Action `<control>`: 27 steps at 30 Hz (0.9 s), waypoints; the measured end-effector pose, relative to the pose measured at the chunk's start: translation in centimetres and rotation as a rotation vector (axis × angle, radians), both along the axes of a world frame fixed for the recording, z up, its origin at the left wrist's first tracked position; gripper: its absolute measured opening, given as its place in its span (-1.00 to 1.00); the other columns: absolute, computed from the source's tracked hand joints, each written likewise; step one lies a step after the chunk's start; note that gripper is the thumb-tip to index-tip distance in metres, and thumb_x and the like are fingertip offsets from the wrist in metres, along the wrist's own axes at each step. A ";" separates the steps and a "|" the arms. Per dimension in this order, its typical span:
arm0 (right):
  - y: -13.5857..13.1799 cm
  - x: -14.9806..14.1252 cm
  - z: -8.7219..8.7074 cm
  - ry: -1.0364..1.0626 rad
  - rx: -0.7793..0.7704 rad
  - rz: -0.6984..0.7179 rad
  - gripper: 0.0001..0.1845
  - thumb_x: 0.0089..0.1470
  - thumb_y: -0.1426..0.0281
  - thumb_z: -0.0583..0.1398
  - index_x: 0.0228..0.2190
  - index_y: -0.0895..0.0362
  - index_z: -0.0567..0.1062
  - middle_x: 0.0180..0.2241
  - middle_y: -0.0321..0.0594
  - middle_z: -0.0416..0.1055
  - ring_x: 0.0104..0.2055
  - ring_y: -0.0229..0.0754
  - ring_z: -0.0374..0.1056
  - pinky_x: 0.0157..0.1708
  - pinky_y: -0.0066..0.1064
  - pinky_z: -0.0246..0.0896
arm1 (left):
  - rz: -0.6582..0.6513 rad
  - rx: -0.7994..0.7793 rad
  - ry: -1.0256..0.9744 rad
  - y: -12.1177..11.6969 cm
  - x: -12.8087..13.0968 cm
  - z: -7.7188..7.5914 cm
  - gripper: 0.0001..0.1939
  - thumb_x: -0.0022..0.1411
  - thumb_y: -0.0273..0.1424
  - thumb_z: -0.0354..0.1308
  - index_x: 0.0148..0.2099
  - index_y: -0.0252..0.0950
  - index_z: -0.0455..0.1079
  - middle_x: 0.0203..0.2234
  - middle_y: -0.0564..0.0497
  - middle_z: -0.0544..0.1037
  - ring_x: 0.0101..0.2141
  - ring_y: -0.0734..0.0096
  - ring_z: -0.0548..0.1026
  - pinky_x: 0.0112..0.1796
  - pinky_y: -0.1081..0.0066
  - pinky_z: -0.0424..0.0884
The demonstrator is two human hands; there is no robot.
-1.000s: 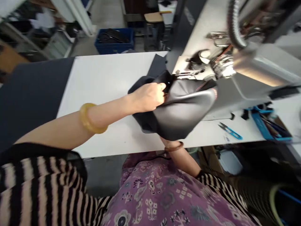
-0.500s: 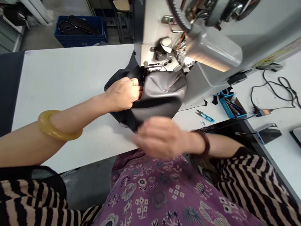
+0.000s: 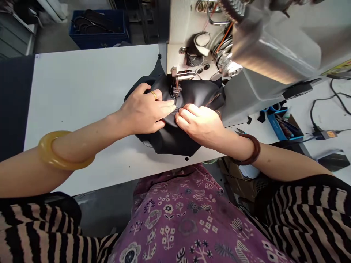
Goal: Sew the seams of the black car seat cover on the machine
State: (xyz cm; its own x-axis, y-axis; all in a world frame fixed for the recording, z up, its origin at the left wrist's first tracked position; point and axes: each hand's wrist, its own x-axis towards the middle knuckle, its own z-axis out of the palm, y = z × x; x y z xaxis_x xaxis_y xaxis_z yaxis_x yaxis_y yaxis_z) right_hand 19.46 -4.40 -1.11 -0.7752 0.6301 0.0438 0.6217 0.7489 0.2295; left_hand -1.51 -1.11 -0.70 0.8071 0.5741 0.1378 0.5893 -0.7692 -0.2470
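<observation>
Black leather-like material [image 3: 175, 140] with orange stitching lies bunched under the presser foot [image 3: 176, 89] of a sewing machine [image 3: 182, 29]. My left hand [image 3: 145, 109] rests on its left part, fingers reaching toward the seam just in front of the foot, with the fingertips pressed on the material. My right hand [image 3: 201, 122] is closed, pinching the material at the same seam from the right. The two hands' fingertips almost meet there. Folds of the material hide what lies beneath.
A blue box [image 3: 285, 126] of small tools stands on the right, near partly hidden thread snips [image 3: 241, 131]. A phone [image 3: 333, 160] and a cable [image 3: 315, 109] lie farther right. A blue crate [image 3: 98, 38] with dark pieces stands beyond the white table [image 3: 82, 84].
My right hand has moved up from near the table's front edge onto the material and closed on it. My left hand's fingers have stretched toward the seam. The material now lies flatter under the foot.
</observation>
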 end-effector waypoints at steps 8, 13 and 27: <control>0.9 -0.1 0.5 -0.011 -0.031 0.015 -0.56 0.24 0.62 -0.16 -0.28 0.15 0.48 -0.21 -0.14 0.46 -0.17 -0.12 0.31 -0.44 -0.30 -0.03 | 0.095 -0.037 -0.045 -0.9 0.2 -0.7 -0.61 0.23 -0.39 0.00 0.06 -0.28 0.46 -0.07 -0.05 0.58 -0.16 0.18 0.46 -0.32 0.25 0.27; 1.6 0.2 1.1 -0.111 -0.026 -0.016 -0.58 0.19 0.62 -0.11 -0.22 0.11 0.48 -0.07 -0.21 0.46 -0.09 -0.13 0.34 -0.44 -0.30 0.01 | 0.119 0.095 -0.052 -1.3 0.7 -1.4 -0.57 0.22 -0.44 -0.05 0.09 -0.40 0.42 -0.11 -0.14 0.57 -0.17 0.18 0.45 -0.36 0.26 0.25; 2.0 -0.1 2.1 -0.153 -0.087 -0.018 -0.60 0.18 0.62 -0.10 -0.16 0.12 0.45 0.06 -0.20 0.42 0.01 -0.10 0.32 -0.45 -0.30 0.01 | 0.124 0.046 -0.096 -1.0 1.0 -1.4 -0.63 0.23 -0.45 0.00 0.05 -0.40 0.42 -0.12 -0.13 0.58 -0.17 0.16 0.46 -0.38 0.28 0.22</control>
State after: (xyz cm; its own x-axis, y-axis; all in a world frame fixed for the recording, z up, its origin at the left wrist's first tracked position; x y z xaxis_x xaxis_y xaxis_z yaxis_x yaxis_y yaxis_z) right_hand 19.38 -2.40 0.99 -0.7575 0.6399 -0.1296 0.5976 0.7595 0.2572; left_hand -0.54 -2.11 -2.09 0.7124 0.6599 0.2388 0.7016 -0.6784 -0.2181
